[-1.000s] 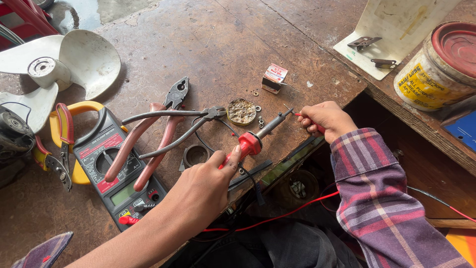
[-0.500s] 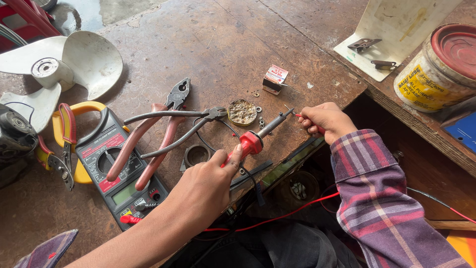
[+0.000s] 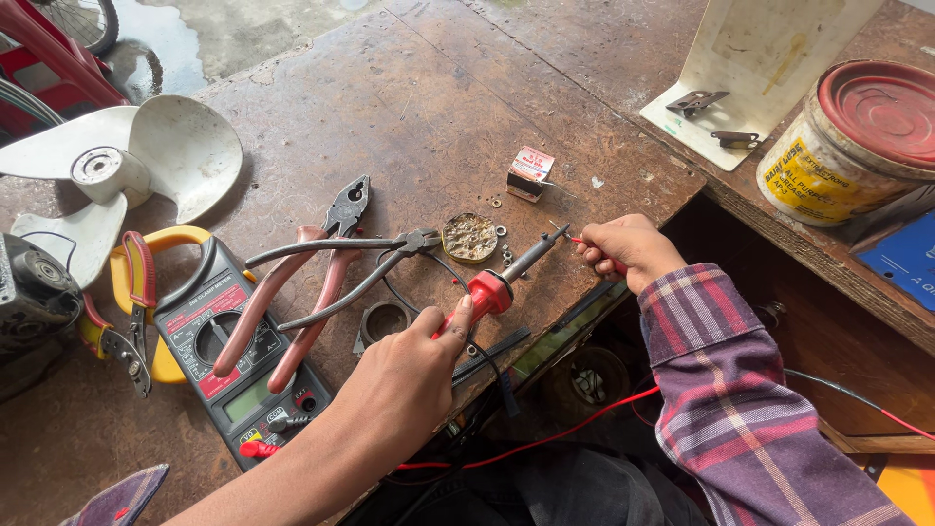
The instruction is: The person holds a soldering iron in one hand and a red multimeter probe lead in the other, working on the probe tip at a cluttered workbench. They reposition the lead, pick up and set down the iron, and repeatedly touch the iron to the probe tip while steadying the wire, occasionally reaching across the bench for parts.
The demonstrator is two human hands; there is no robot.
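My left hand (image 3: 404, 380) grips the red handle of a soldering iron (image 3: 506, 278), whose dark tip points up and right. Its tip meets the bare end of a thin red wire (image 3: 581, 241) pinched in my right hand (image 3: 628, 248), which wears a plaid sleeve. Both hands work over the worn wooden bench (image 3: 409, 107) near its front edge. Just left of the iron's tip lie a round crusted tin lid (image 3: 469, 237) and a few small washers.
Red-handled pliers (image 3: 302, 278) and long-nose pliers (image 3: 341, 268) lie across a clamp meter (image 3: 229, 356). A white fan blade (image 3: 127, 170) lies at far left. A small box (image 3: 531, 172), a white board with clips (image 3: 750, 73) and a paint can (image 3: 852, 141) stand behind.
Both hands stay almost still, with the iron's tip kept at the wire end. The view has shifted only slightly.
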